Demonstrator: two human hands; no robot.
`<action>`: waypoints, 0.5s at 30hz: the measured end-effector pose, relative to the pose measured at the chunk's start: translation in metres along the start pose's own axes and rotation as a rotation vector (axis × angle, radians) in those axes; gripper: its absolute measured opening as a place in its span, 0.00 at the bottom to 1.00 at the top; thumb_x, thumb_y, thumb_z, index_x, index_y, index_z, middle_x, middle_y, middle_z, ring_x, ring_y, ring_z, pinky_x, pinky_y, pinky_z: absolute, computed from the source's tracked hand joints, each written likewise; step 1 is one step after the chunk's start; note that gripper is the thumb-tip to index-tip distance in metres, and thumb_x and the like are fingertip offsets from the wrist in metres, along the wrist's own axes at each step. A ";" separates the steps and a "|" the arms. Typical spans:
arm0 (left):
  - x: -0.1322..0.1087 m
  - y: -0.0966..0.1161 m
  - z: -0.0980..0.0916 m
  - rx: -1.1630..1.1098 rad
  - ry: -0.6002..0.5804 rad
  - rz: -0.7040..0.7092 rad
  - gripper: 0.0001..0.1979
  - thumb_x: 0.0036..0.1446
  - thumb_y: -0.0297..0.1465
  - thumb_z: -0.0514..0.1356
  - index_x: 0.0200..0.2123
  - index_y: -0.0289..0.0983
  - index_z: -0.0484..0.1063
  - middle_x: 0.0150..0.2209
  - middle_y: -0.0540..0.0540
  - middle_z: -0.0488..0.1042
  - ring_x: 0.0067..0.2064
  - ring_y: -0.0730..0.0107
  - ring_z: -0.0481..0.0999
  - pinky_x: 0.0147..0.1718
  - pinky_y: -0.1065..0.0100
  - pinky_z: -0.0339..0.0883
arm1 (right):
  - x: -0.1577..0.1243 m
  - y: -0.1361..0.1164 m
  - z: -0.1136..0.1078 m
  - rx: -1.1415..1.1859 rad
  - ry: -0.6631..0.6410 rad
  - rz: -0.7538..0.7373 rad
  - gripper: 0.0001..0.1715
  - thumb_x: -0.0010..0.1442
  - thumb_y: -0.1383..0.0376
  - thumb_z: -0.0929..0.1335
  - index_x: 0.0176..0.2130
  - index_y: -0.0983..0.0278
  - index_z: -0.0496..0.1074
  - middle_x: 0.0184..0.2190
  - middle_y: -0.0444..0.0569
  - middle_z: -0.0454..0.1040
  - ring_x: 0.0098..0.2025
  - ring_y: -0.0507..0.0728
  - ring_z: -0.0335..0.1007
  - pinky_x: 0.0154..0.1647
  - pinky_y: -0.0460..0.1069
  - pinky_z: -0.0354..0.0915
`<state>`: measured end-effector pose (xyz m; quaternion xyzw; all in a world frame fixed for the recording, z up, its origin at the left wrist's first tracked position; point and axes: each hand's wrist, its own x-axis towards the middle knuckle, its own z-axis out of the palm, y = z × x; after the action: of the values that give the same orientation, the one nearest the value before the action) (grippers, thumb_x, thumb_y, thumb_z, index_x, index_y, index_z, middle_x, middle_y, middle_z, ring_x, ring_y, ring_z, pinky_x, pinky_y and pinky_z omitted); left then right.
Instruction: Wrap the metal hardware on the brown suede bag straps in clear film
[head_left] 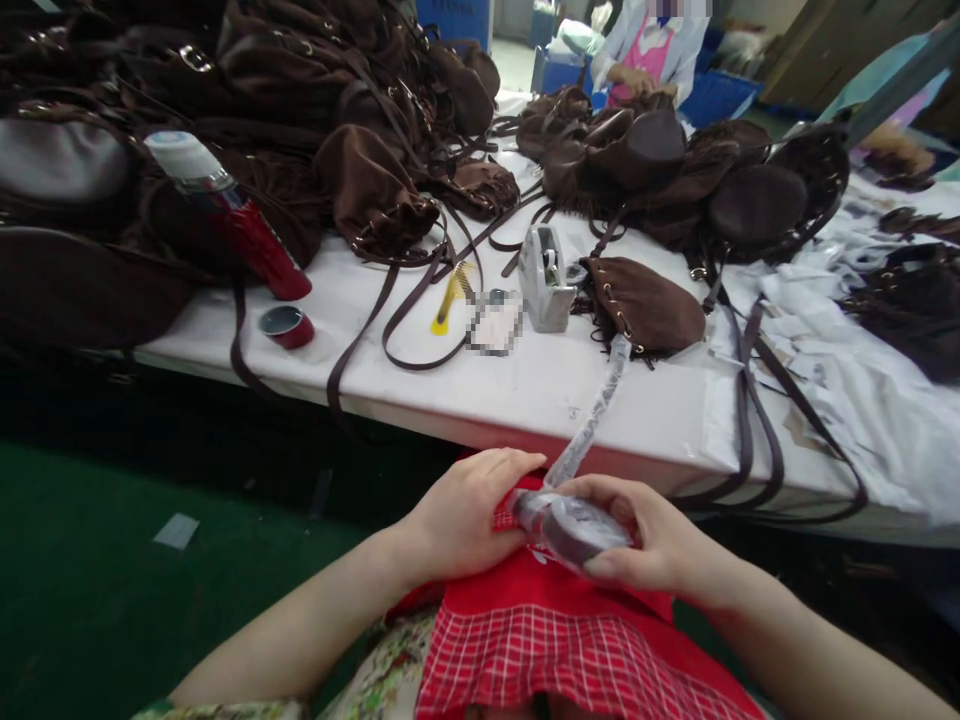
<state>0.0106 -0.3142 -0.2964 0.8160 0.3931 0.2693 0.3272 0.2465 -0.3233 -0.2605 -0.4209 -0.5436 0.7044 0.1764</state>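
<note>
A coiled dark strap wrapped in clear plastic (577, 528) is held in front of my red apron. My right hand (652, 530) grips its right side, thumb below and fingers on top. From the coil, a plastic-covered length of strap (592, 420) runs up over the table edge to a small brown drawstring bag (649, 300) lying on its side. My left hand (469, 515) curves around the coil's left side with thumb and fingers apart; a strip of apron shows between palm and coil. Whether its fingertips touch the strap is unclear.
On the white table (525, 390) are a tape dispenser (547, 280), yellow-handled brush (450, 300), red spray can (259, 235) and red cap (287, 327). Brown bags (375, 190) pile up at left and back. Straps (750, 400) hang over the front edge. A co-worker (649, 55) stands opposite.
</note>
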 end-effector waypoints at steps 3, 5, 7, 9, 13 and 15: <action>-0.006 0.001 0.002 0.052 0.099 -0.143 0.30 0.48 0.34 0.65 0.55 0.37 0.64 0.52 0.40 0.73 0.51 0.58 0.74 0.52 0.56 0.69 | 0.004 0.003 0.005 0.147 0.023 0.030 0.35 0.43 0.54 0.76 0.47 0.67 0.70 0.42 0.52 0.74 0.42 0.58 0.69 0.44 0.51 0.64; -0.012 -0.002 0.002 0.086 0.106 -0.277 0.25 0.50 0.34 0.64 0.52 0.37 0.67 0.45 0.42 0.77 0.45 0.59 0.77 0.47 0.58 0.72 | 0.003 0.004 0.011 0.234 0.044 0.065 0.34 0.42 0.55 0.76 0.46 0.67 0.70 0.40 0.50 0.74 0.40 0.57 0.69 0.43 0.49 0.63; -0.020 -0.007 0.004 0.078 0.057 -0.340 0.19 0.52 0.33 0.62 0.48 0.37 0.69 0.40 0.45 0.78 0.40 0.62 0.78 0.43 0.61 0.73 | -0.001 0.003 0.019 0.320 0.029 0.117 0.33 0.42 0.55 0.76 0.45 0.67 0.70 0.38 0.49 0.74 0.38 0.55 0.68 0.41 0.48 0.62; -0.026 -0.010 0.009 0.054 0.041 -0.324 0.18 0.53 0.32 0.61 0.48 0.37 0.69 0.41 0.45 0.78 0.41 0.63 0.78 0.44 0.62 0.73 | -0.007 0.001 0.027 0.387 -0.017 0.178 0.31 0.42 0.54 0.76 0.43 0.68 0.71 0.36 0.50 0.74 0.37 0.55 0.68 0.40 0.48 0.62; -0.029 -0.008 0.022 0.000 0.105 -0.150 0.20 0.52 0.32 0.62 0.49 0.37 0.68 0.46 0.43 0.77 0.45 0.63 0.77 0.47 0.63 0.72 | -0.026 -0.001 0.038 0.372 -0.069 0.245 0.33 0.43 0.53 0.75 0.45 0.66 0.70 0.37 0.51 0.74 0.37 0.56 0.69 0.39 0.48 0.64; -0.023 -0.004 0.024 -0.007 0.130 -0.008 0.18 0.53 0.30 0.61 0.49 0.37 0.69 0.47 0.43 0.76 0.47 0.65 0.76 0.48 0.66 0.71 | -0.043 0.002 0.037 0.276 -0.021 0.225 0.36 0.43 0.53 0.76 0.49 0.63 0.69 0.40 0.51 0.73 0.39 0.58 0.70 0.40 0.50 0.66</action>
<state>0.0121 -0.3389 -0.3190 0.7941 0.4157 0.3218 0.3050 0.2433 -0.3773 -0.2434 -0.4436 -0.3929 0.7920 0.1470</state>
